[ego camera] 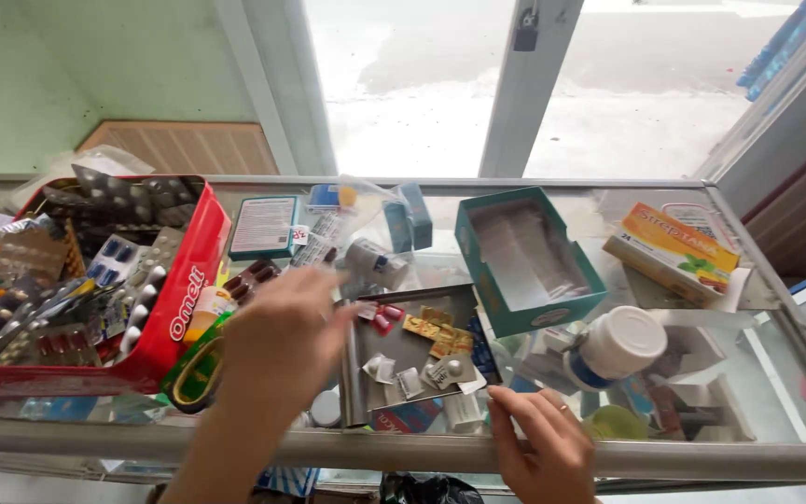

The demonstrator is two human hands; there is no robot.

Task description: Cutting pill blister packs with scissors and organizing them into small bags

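Note:
My left hand (282,341) hovers with fingers spread over the left edge of a small metal tray (394,359) on the glass counter; it is blurred and holds nothing that I can see. My right hand (538,443) rests flat on the counter's front metal rail, fingertips touching the tray's near right corner. Loose pills lie on the tray: red capsules (386,317), gold foil pieces (436,331) and cut silver blister pieces (422,373).
A red box (179,289) full of blister strips stands at the left. An open teal carton (524,261) sits behind the tray, a white-capped bottle (613,350) to its right, an orange-and-white carton (672,250) at far right. Small boxes (266,227) and plastic bags lie behind.

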